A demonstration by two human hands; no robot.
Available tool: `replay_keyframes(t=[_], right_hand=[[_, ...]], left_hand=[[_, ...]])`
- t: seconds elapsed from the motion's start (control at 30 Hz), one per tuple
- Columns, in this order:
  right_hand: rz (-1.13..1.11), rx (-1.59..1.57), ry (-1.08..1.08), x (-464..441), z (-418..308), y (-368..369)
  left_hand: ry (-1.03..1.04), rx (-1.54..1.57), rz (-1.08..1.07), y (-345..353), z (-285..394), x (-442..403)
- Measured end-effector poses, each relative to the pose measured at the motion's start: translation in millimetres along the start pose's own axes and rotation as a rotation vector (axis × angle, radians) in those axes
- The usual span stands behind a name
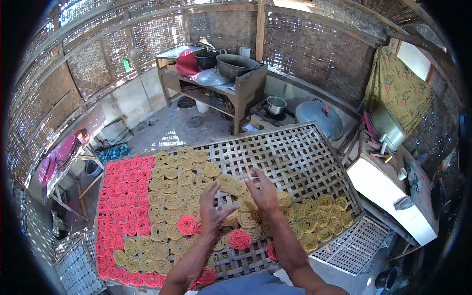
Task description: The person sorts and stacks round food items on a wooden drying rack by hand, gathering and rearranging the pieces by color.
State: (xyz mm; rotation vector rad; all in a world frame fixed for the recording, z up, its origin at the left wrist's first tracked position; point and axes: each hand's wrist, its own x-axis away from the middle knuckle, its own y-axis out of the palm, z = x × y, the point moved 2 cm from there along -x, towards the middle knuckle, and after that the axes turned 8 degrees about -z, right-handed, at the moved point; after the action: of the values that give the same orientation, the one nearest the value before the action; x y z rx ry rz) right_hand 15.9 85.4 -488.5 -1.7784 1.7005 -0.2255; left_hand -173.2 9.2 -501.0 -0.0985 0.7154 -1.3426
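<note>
A woven bamboo rack point(295, 157) carries rows of coiled noodle-like rounds. Pink rounds point(123, 196) cover its left side, and yellowish rounds point(169, 201) fill the middle and the lower right. My left hand point(212, 210) is over the middle of the rack, fingers apart, beside yellow rounds. My right hand point(261, 191) is to its right, fingers spread, next to a heap of yellow rounds point(247, 211). Nothing shows clearly gripped in either hand. A single pink round point(239, 239) lies below between my forearms, and another pink round point(186, 224) is left of my left hand.
Behind the rack stands a wooden shelf point(250, 93) with a large pot point(235, 65). A small pot point(276, 104) sits on a stove, beside a large round lid point(318, 119). At right is a white-sided counter point(383, 191); at left, a low table with pink items point(64, 150).
</note>
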Motion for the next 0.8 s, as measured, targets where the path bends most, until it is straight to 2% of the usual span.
replay_keyframes(t=[0.03,0.1,0.13,0.23,0.33,0.43,0.57,0.8], right_hand=[[0.021,0.141,-0.02,0,16,-7],[0.055,0.422,-0.064,6,47,-23],[-0.043,0.411,0.203,13,61,-27],[-0.141,0.742,0.207,38,67,-29],[-0.109,0.734,0.274,41,68,-24],[-0.061,0.679,0.226,41,73,-29],[-0.11,0.566,0.223,38,58,-31],[-0.033,0.03,0.026,33,62,6]], left_hand=[[0.154,-0.206,0.054,-3,9,-3],[0.188,-0.22,-0.103,5,14,3],[0.215,-0.279,-0.191,10,24,7],[0.21,-0.419,-0.512,42,19,21],[0.192,-0.517,-0.723,54,16,24],[0.188,-0.49,-0.756,49,20,22],[0.159,-0.405,-0.632,54,4,26],[0.091,-0.275,-0.434,38,6,22]])
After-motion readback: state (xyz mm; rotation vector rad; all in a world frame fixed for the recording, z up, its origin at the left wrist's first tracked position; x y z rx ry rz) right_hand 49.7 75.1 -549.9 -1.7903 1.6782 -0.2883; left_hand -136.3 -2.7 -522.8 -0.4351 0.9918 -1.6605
